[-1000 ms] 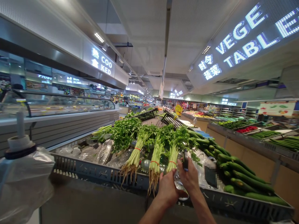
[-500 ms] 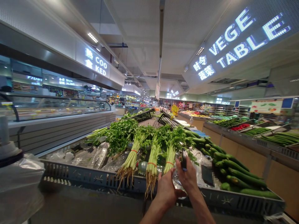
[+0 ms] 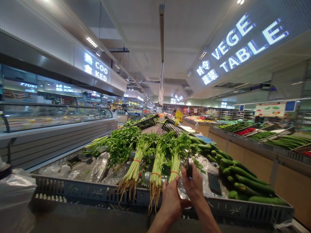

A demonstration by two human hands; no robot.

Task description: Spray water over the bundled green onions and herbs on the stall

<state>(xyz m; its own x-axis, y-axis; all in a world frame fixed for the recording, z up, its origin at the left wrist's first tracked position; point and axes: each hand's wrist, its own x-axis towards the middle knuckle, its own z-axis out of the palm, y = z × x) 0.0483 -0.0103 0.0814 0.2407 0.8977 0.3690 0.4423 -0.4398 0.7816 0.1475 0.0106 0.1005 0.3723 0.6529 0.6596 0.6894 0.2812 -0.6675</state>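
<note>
My left hand (image 3: 170, 198) is closed around the lower end of a bunch of leafy celery (image 3: 175, 163) tied with a red band; its root end is hidden by the hand. Close beside it on the right, my right hand (image 3: 193, 183) grips a small dark tool (image 3: 190, 167) with a shiny edge, whose kind I cannot make out. To the left lie a middle celery bunch (image 3: 157, 168) and another celery bunch (image 3: 137, 161), both red-banded with brown roots hanging over the crate's front rim (image 3: 102, 191).
Cucumbers (image 3: 250, 178) fill the crate's right side. Loose leafy greens (image 3: 116, 139) and clear plastic bottles (image 3: 100, 166) lie at the left. A plastic-covered object (image 3: 17, 194) stands at the near left. Across the aisle are a glass counter (image 3: 58, 116) and a vegetable stand (image 3: 255, 145).
The view has shifted slightly, so the crate and signs sit a little further left. Both hands keep nearly the same hold and place beside the right celery bunch.
</note>
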